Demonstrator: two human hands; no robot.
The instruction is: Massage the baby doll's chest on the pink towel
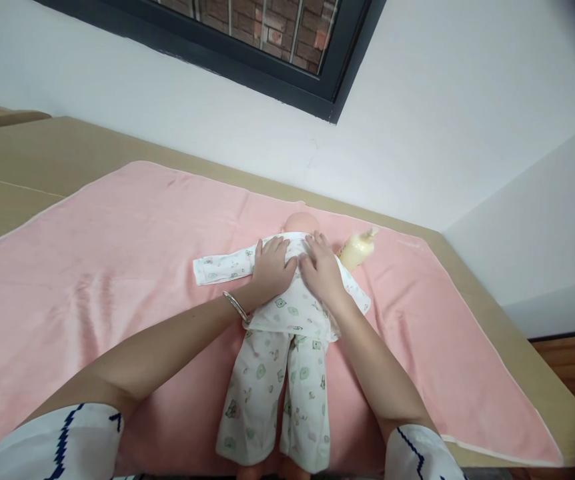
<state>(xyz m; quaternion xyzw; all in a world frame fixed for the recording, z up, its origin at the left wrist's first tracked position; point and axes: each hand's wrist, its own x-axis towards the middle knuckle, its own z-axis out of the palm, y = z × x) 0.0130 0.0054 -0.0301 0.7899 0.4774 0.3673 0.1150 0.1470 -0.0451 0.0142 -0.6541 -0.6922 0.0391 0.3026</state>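
A baby doll point(301, 223) lies on a pink blanket, its head away from me and its feet at the near edge. It is dressed in a white printed top point(287, 310) and matching white trousers point(257, 393). My left hand point(272, 268) rests flat on the left side of the top's chest area, fingers outstretched. On the right side, my right hand point(323, 270) lies on the cloth near the doll's shoulder, fingers extended. My thumbs are close together. One sleeve point(225, 267) stretches out to the left. The doll's face is not visible.
The pink blanket point(132, 247) covers much of a wooden surface point(12, 157). A pale yellow bottle point(358, 249) lies on it just right of the doll's shoulder. Behind stands a white wall point(397, 133) with a dark-framed window point(337, 87).
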